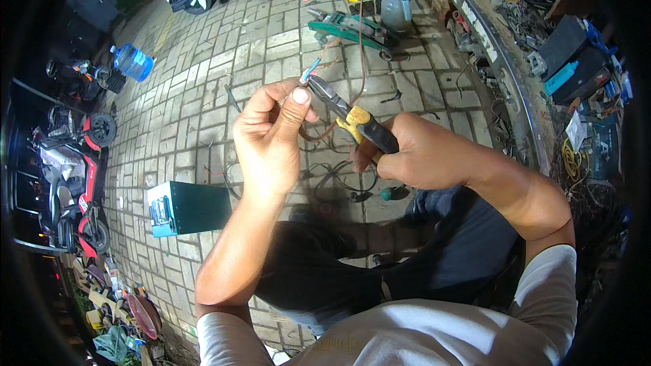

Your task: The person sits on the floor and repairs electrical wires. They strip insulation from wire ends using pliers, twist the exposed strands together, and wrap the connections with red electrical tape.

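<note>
My left hand [271,125] pinches the end of an electrical cable [312,66] between thumb and forefinger. Out of its cut end stick a blue-insulated wire and bare copper strands. My right hand [420,152] is wrapped round the yellow-and-black handles of a pair of pliers [357,122]. The pliers' jaws reach up to the cable right beside my left thumb tip; whether they bite on it I cannot tell. A brown length of cable [319,137] loops down below my left hand.
A dark green box [196,208] stands on the brick paving at left. Ahead lie a green wheeled tool [349,29] and a grey bottle [396,10]. Scooters and a blue water jug [132,62] are at far left. A cluttered ledge [495,47] runs along the right.
</note>
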Demonstrator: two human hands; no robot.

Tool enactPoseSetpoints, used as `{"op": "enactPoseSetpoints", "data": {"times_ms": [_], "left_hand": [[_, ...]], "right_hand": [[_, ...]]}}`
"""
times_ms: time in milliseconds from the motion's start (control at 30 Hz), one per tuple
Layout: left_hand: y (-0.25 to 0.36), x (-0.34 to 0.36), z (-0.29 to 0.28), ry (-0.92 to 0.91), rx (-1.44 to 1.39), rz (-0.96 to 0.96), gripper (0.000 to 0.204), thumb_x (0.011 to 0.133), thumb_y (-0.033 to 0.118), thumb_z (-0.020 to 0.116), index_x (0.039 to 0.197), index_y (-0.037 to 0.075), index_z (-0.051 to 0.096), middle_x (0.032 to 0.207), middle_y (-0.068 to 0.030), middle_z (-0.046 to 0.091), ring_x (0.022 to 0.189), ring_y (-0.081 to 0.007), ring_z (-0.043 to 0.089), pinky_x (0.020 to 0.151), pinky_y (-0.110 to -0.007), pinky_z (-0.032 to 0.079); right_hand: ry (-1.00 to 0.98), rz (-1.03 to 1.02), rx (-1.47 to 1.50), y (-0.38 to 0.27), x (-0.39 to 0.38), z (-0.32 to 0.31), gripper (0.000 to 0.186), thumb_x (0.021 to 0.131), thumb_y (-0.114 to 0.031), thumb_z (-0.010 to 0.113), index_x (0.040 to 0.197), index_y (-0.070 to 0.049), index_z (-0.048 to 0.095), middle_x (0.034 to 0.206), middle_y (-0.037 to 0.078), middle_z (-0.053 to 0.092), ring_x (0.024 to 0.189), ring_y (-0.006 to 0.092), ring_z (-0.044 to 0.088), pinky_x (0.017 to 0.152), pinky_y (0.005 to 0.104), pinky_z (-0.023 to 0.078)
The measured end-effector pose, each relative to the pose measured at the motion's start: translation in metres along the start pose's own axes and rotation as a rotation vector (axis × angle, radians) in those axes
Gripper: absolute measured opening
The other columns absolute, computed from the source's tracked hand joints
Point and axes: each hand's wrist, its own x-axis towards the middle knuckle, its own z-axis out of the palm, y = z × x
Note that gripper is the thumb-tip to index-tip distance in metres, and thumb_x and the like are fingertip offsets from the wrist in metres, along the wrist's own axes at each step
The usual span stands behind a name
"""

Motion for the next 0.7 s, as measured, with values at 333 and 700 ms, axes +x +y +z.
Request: {"op": "enactPoseSetpoints", "data": {"times_ms": [333,700], "left_hand": [[0.005,-0.001,0.001,0.043,0.564,0.378,0.012,0.088,0.007,0.063,0.092,-0.004,0.063,0.078,-0.0016,0.052,0.071,-0.0079,0.047,0.064,-0.021,0.039],[0.008,-0.004,0.001,0.012,0.236,0.169,0.012,0.089,0.008,0.063,0.097,-0.001,0.063,0.082,-0.0001,0.058,0.072,-0.0068,0.05,0.067,-0.02,0.041]], "right_hand": [[0.061,0.005,-0.143,-0.008,-0.007,0.001,0.015,0.072,-0.009,0.053,0.067,0.005,0.057,0.052,0.014,0.051,0.049,0.0226,0.053,0.05,0.0381,0.041],[0.197,-0.008,-0.211,-0.007,-0.008,0.004,0.021,0.071,-0.009,0.055,0.057,0.005,0.049,0.047,0.016,0.047,0.042,0.0265,0.05,0.045,0.0416,0.038]]}}
